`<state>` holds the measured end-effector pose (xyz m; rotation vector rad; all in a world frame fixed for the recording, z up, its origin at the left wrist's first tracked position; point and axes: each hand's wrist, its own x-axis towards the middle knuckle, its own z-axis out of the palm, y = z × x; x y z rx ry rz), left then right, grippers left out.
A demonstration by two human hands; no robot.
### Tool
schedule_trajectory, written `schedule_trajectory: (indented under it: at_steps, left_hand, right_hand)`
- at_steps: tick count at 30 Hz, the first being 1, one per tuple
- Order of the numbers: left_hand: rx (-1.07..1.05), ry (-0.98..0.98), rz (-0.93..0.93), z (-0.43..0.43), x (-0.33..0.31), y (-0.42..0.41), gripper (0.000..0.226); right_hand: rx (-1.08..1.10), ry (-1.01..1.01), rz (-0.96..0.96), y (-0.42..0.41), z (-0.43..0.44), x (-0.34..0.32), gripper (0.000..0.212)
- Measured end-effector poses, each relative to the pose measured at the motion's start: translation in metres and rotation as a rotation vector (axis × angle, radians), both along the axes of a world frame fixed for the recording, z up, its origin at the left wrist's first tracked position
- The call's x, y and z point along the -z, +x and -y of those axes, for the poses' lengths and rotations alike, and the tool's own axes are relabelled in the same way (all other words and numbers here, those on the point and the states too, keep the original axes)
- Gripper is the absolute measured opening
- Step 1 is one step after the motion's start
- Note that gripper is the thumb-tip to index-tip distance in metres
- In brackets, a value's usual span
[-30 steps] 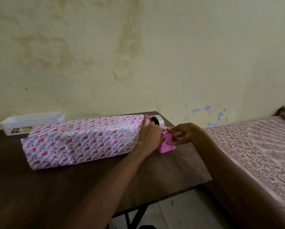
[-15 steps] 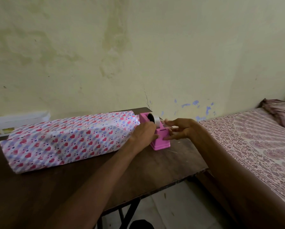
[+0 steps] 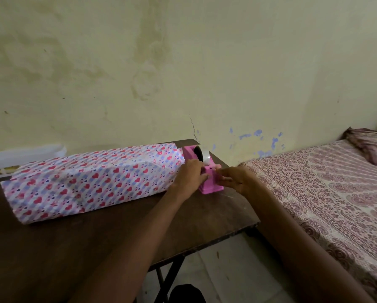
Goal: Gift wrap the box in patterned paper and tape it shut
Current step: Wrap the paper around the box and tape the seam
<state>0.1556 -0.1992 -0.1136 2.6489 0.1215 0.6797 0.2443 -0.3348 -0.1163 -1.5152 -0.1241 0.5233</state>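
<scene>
A long box wrapped in white paper with red hearts and blue stripes (image 3: 91, 180) lies across the dark wooden table (image 3: 74, 248). At its right end stands a pink tape dispenser (image 3: 207, 173) with a roll of clear tape (image 3: 204, 155). My left hand (image 3: 191, 174) grips the dispenser's left side, its back against the paper's end. My right hand (image 3: 233, 178) pinches the tape end at the dispenser's cutter. A thin clear strip runs from there toward the table.
A white plastic tray (image 3: 23, 155) sits behind the box at the far left, against the stained wall. A bed with a patterned maroon sheet (image 3: 327, 189) stands close on the right, with a pillow (image 3: 373, 147) at its far end. The table's right edge is just beyond the dispenser.
My head has moved, so the view shifted slightly. My right hand has drawn a little away from the dispenser to the right. The left hand stays on the dispenser.
</scene>
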Motion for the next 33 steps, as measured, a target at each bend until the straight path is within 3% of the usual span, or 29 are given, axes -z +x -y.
schedule_trajectory:
  at_steps: [3, 6, 8, 12, 15, 19, 22, 24, 28, 30, 33]
  left_hand:
    - [-0.011, -0.006, 0.010, -0.001, 0.001, 0.001, 0.029]
    - [-0.016, -0.017, 0.011, 0.000, 0.002, 0.000, 0.032]
    - [-0.013, -0.020, 0.014, -0.001, 0.003, 0.000, 0.035]
    - [-0.013, 0.001, -0.010, 0.000, 0.001, 0.001, 0.034]
    - [-0.014, -0.031, -0.072, 0.001, -0.005, -0.001, 0.030]
    - [0.014, -0.405, 0.049, -0.010, -0.020, -0.019, 0.019]
    - [0.113, -0.700, 0.039, -0.019, -0.034, -0.042, 0.018]
    - [0.089, -0.637, 0.079, -0.027, -0.041, -0.054, 0.016]
    - [-0.139, -0.141, 0.289, -0.073, -0.054, -0.079, 0.013]
    - [-0.223, -0.023, 0.195, -0.107, -0.059, -0.088, 0.022]
    - [-0.225, -0.061, -0.094, -0.156, -0.072, -0.100, 0.035]
  right_hand:
    - [0.014, -0.097, 0.103, 0.002, -0.004, 0.008, 0.020]
    - [0.066, -0.400, 0.348, 0.003, -0.002, 0.013, 0.017]
    - [0.079, -0.497, 0.438, 0.002, 0.003, 0.021, 0.016]
    - [0.071, -0.402, 0.431, -0.011, 0.015, 0.025, 0.015]
    - [0.037, -0.207, 0.459, -0.026, 0.020, 0.007, 0.012]
    - [-0.095, 0.034, 0.453, -0.046, 0.022, -0.010, 0.009]
    - [-0.140, 0.099, 0.438, -0.057, 0.013, -0.012, 0.010]
    - [-0.134, 0.137, 0.440, -0.065, 0.004, -0.013, 0.011]
    - [-0.148, 0.241, 0.432, -0.087, -0.028, -0.017, 0.013]
    - [-0.155, 0.288, 0.417, -0.097, -0.046, -0.017, 0.015]
    - [-0.181, 0.322, 0.420, -0.111, -0.072, -0.018, 0.018]
